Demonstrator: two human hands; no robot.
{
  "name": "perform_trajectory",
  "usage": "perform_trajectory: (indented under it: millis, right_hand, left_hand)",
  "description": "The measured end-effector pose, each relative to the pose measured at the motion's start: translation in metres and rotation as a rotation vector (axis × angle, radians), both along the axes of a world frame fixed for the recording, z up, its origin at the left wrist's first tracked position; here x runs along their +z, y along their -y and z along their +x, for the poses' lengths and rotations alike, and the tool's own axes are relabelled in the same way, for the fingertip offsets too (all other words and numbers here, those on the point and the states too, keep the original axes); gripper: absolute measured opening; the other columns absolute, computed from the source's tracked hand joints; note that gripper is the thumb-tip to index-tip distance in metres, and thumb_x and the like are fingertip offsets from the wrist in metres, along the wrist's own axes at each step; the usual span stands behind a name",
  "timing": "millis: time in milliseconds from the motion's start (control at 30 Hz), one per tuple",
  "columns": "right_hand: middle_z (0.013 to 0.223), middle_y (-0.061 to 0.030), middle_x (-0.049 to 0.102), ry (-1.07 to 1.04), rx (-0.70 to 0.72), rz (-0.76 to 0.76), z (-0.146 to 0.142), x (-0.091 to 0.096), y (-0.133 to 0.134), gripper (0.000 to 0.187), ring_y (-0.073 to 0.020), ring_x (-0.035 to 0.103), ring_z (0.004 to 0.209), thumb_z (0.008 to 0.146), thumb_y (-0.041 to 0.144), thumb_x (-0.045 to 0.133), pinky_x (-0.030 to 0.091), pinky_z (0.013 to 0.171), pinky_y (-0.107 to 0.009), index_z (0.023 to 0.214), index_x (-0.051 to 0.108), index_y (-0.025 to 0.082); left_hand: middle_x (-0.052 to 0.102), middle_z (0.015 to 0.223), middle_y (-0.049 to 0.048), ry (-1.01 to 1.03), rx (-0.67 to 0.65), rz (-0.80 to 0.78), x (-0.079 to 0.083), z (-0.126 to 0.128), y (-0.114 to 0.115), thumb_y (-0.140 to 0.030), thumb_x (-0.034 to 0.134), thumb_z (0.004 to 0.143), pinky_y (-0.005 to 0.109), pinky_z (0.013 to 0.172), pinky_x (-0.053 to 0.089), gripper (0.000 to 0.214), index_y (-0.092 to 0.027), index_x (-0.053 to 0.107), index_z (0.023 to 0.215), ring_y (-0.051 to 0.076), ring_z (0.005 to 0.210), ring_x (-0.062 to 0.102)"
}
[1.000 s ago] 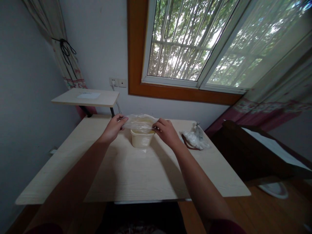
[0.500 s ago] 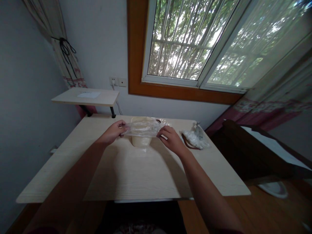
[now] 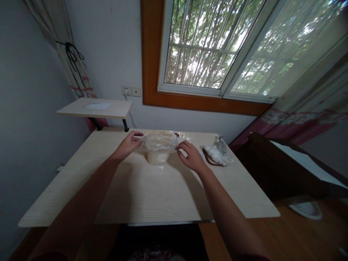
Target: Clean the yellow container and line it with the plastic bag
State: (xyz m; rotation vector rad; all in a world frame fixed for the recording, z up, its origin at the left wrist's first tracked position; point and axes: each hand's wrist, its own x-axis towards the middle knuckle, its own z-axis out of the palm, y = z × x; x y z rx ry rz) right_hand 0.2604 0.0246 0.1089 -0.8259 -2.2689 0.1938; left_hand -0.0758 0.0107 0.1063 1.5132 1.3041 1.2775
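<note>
A small cream perforated plastic basket (image 3: 157,158) stands near the far edge of the light wooden table (image 3: 152,192). Clear plastic film (image 3: 160,141) is draped over its top and hides the rim. My left hand (image 3: 127,146) is at the film's left edge, its fingertips at or just touching it, and it does not seem to grip. My right hand (image 3: 191,157) is just right of the basket, fingers loosely apart, holding nothing and slightly off the film.
A crumpled white plastic bag bundle (image 3: 217,153) with a brown strap lies at the table's right. A small shelf (image 3: 95,107) with a white paper stands beyond the left corner. A dark bed frame (image 3: 274,170) stands to the right, beyond the table edge.
The film has gone from being held taut between my hands to lying over the basket. My right hand has let go and my left has loosened.
</note>
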Motion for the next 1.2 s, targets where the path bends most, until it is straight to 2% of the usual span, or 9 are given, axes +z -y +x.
perform_trajectory:
  millis: [133, 233, 433, 600, 800, 900, 1000, 1100, 1200]
  right_hand:
    - [0.109, -0.0091, 0.065, -0.141, -0.043, -0.035, -0.005, 0.0, -0.002, 0.023, -0.0216, 0.064, 0.101, 0.095, 0.018, 0.05, 0.052, 0.091, -0.038, 0.112, 0.065, 0.022]
    - [0.113, -0.0096, 0.065, -0.197, -0.073, -0.081, -0.011, -0.004, -0.006, 0.024, -0.0198, 0.067, 0.093, 0.098, 0.024, 0.049, 0.055, 0.087, -0.038, 0.117, 0.064, 0.023]
    - [0.123, -0.0107, 0.062, -0.34, -0.1, -0.216, -0.025, -0.017, -0.012, 0.032, -0.015, 0.069, 0.078, 0.101, 0.041, 0.049, 0.059, 0.073, -0.032, 0.124, 0.064, 0.024]
    - [0.116, -0.0095, 0.065, -0.399, -0.109, -0.25, -0.027, -0.021, -0.009, 0.034, -0.0155, 0.07, 0.075, 0.101, 0.043, 0.049, 0.057, 0.07, -0.031, 0.123, 0.065, 0.024]
    - [0.103, -0.007, 0.071, -0.375, -0.128, -0.324, -0.02, -0.023, 0.005, 0.037, -0.0177, 0.071, 0.074, 0.101, 0.045, 0.049, 0.054, 0.067, -0.03, 0.129, 0.061, 0.024]
    - [0.102, -0.0067, 0.072, -0.363, -0.148, -0.319, -0.016, -0.022, 0.013, 0.037, -0.0182, 0.071, 0.074, 0.1, 0.045, 0.048, 0.053, 0.064, -0.03, 0.128, 0.063, 0.024]
    - [0.1, -0.0062, 0.072, -0.344, -0.16, -0.313, -0.014, -0.021, 0.017, 0.038, -0.017, 0.069, 0.07, 0.101, 0.044, 0.048, 0.052, 0.064, -0.029, 0.13, 0.063, 0.024]
    - [0.096, -0.0052, 0.071, -0.329, -0.168, -0.314, -0.014, -0.02, 0.017, 0.04, -0.0161, 0.067, 0.067, 0.101, 0.043, 0.048, 0.052, 0.066, -0.03, 0.133, 0.062, 0.024]
    - [0.094, -0.0042, 0.071, -0.314, -0.176, -0.324, -0.016, -0.018, 0.013, 0.042, -0.0157, 0.066, 0.066, 0.101, 0.043, 0.047, 0.052, 0.067, -0.03, 0.136, 0.061, 0.024]
  left_hand:
    - [0.064, 0.129, 0.01, 0.059, -0.058, 0.055, 0.005, 0.009, -0.009, -0.027, 0.064, 0.08, 0.034, 0.098, 0.047, 0.038, -0.021, 0.06, 0.118, 0.021, 0.116, 0.061]
    - [0.064, 0.13, 0.0101, 0.094, -0.05, 0.079, 0.004, 0.017, -0.015, -0.024, 0.06, 0.08, 0.034, 0.104, 0.044, 0.034, -0.02, 0.06, 0.114, 0.021, 0.124, 0.058]
    - [0.067, 0.122, 0.0094, 0.193, 0.066, 0.022, -0.006, 0.023, -0.024, -0.019, 0.057, 0.075, 0.033, 0.093, 0.049, 0.034, -0.021, 0.062, 0.108, 0.022, 0.115, 0.062]
    - [0.066, 0.126, 0.0104, 0.276, 0.021, 0.034, -0.016, 0.021, -0.026, -0.017, 0.062, 0.071, 0.031, 0.092, 0.049, 0.038, -0.021, 0.06, 0.109, 0.021, 0.121, 0.06]
    - [0.066, 0.126, 0.0117, 0.281, -0.073, -0.061, -0.022, 0.013, -0.018, -0.023, 0.072, 0.07, 0.031, 0.09, 0.049, 0.047, -0.021, 0.061, 0.115, 0.022, 0.116, 0.063]
    - [0.067, 0.124, 0.0122, 0.266, -0.141, -0.059, -0.017, 0.01, -0.01, -0.026, 0.076, 0.071, 0.032, 0.094, 0.048, 0.048, -0.02, 0.062, 0.117, 0.022, 0.116, 0.063]
    - [0.068, 0.124, 0.0115, 0.252, -0.184, -0.1, -0.01, 0.01, -0.004, -0.032, 0.075, 0.076, 0.03, 0.088, 0.049, 0.049, -0.021, 0.061, 0.122, 0.022, 0.111, 0.065]
    - [0.07, 0.116, 0.0085, 0.207, -0.156, -0.099, -0.005, 0.013, -0.003, -0.04, 0.071, 0.081, 0.026, 0.076, 0.048, 0.044, -0.023, 0.061, 0.121, 0.019, 0.098, 0.066]
    - [0.07, 0.096, 0.0041, 0.173, -0.089, -0.066, -0.003, 0.02, -0.006, -0.045, 0.07, 0.082, 0.025, 0.07, 0.046, 0.036, -0.021, 0.063, 0.107, 0.016, 0.082, 0.064]
